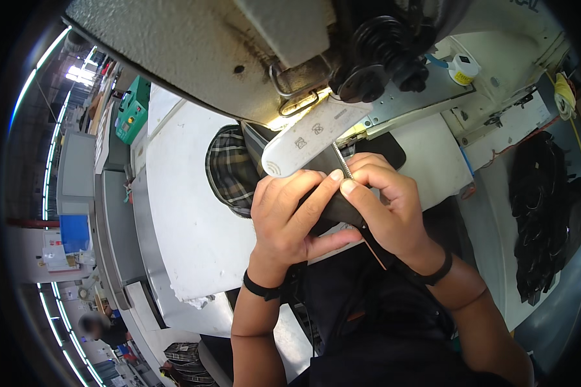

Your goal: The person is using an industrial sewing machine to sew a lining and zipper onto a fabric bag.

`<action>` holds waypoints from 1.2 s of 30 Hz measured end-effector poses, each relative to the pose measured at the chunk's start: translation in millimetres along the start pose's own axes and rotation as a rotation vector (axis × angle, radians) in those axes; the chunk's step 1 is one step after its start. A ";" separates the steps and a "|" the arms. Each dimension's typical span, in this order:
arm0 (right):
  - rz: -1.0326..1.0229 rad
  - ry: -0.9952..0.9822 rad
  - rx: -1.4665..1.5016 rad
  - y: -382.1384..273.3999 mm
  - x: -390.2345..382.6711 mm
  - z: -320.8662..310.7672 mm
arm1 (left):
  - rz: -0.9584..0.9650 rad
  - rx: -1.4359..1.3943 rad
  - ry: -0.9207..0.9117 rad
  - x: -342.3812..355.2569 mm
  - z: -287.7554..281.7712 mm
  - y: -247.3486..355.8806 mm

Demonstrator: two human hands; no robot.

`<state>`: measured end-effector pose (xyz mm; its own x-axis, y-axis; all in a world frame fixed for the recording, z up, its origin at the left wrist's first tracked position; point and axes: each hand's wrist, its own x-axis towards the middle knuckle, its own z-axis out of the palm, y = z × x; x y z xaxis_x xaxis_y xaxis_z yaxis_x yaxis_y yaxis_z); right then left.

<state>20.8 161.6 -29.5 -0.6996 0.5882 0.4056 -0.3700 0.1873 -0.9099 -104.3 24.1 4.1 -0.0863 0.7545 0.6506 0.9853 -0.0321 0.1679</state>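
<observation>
A sewing machine (193,45) stands over my work, its white light cover (290,151) just beyond my fingers. My right hand (394,209) pinches a zipper (341,158) with metal-looking teeth between thumb and fingers, at the edge of dark fabric. My left hand (281,219) lies over the same fabric with fingers stretched and thumb apart, its index fingertip beside the zipper. To the left, a rounded plaid fabric piece (229,169) with a zipper along its rim lies on the white table (187,245). The light cover hides the needle area.
Dark fabric pieces (545,213) lie heaped on the right side. A small white bottle (463,69) stands on the machine bed. Far left are a green box (133,109), a blue panel (74,233) and another person (103,327). More plaid pieces (182,355) sit at lower left.
</observation>
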 end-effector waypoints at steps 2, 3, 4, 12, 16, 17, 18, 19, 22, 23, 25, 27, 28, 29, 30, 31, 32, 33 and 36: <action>0.012 0.025 0.034 2.0 4.2 -0.3 | -0.024 0.034 -0.026 1.7 1.1 -2.6; 0.013 0.024 0.036 1.6 6.6 0.8 | -0.030 0.051 -0.038 3.8 0.3 -4.9; 0.053 0.023 0.031 0.6 9.2 1.9 | -0.007 0.052 -0.009 4.3 2.6 -10.4; 0.214 0.012 0.048 -3.3 19.3 3.2 | 0.007 0.051 0.024 6.1 9.0 -22.0; 0.235 0.029 0.064 -6.3 21.4 4.9 | -0.005 0.025 0.020 6.7 8.3 -25.4; 0.335 0.023 0.143 -7.6 23.6 5.3 | -0.007 0.020 0.015 7.2 7.9 -27.2; 0.433 0.021 0.222 -8.8 25.1 5.2 | -0.005 0.016 0.014 7.8 8.6 -28.8; 0.434 0.027 0.220 -8.7 25.5 6.1 | -0.009 0.006 0.016 8.0 9.9 -30.6; 0.412 0.041 0.233 -8.9 26.3 5.8 | -0.005 -0.008 0.016 8.2 10.5 -33.0; 0.421 0.014 0.214 -11.0 27.2 4.1 | 0.001 -0.009 0.015 8.6 10.1 -33.4; 0.435 -0.005 0.192 -12.5 28.0 0.6 | 0.010 0.004 0.012 10.8 9.7 -31.7; 0.437 0.003 0.206 -12.9 30.9 1.3 | 0.018 0.016 0.008 11.4 10.6 -32.7; 0.440 0.009 0.204 -13.4 31.9 1.2 | 0.027 0.026 0.012 10.6 12.1 -35.0; 0.445 0.006 0.189 -13.9 32.9 1.0 | 0.036 0.036 0.015 10.1 13.5 -36.2; 0.450 0.006 0.173 -14.7 33.0 0.3 | 0.008 0.045 0.006 9.8 13.0 -33.9; 0.452 0.014 0.172 -13.1 33.0 -0.2 | 0.011 0.038 0.002 9.7 13.3 -32.6; 0.435 -0.001 0.163 -9.9 32.7 -0.5 | -0.017 0.031 0.003 9.5 13.7 -31.5; 0.415 -0.017 0.153 -8.2 33.1 -2.1 | -0.045 0.025 0.005 10.0 13.9 -30.1; 0.387 -0.072 0.107 -6.8 35.7 -7.7 | -0.031 0.106 0.025 12.7 11.9 -16.7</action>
<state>3.0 187.4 -9.5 -0.8393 0.5419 0.0436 -0.1300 -0.1222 -0.9840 -120.1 42.0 0.7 -0.1190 0.7371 0.6652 0.9921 0.0615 0.1093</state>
